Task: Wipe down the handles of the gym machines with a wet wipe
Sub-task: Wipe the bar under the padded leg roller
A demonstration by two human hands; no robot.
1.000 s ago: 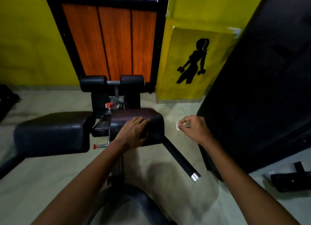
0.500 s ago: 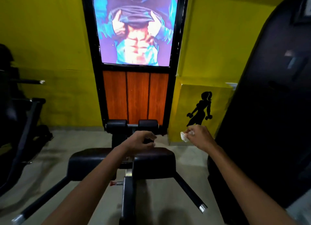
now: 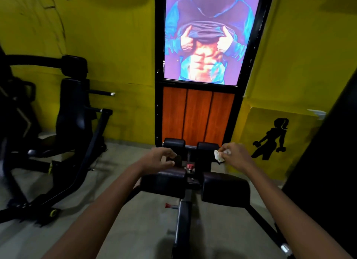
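Wet wipe pinched in R hand; L hand loose, empty, apart.

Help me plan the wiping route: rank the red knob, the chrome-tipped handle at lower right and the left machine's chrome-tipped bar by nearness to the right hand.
1. Red knob, just left of the right hand.
2. Chrome-tipped handle, below right.
3. Chrome-tipped bar, far left.

A grey concrete floor carries everything. In the middle stands a black bench with two thigh pads side by side, two roller pads beyond them by the wall, and a handle running down to the right. At left stands another black machine, well apart from the bench.
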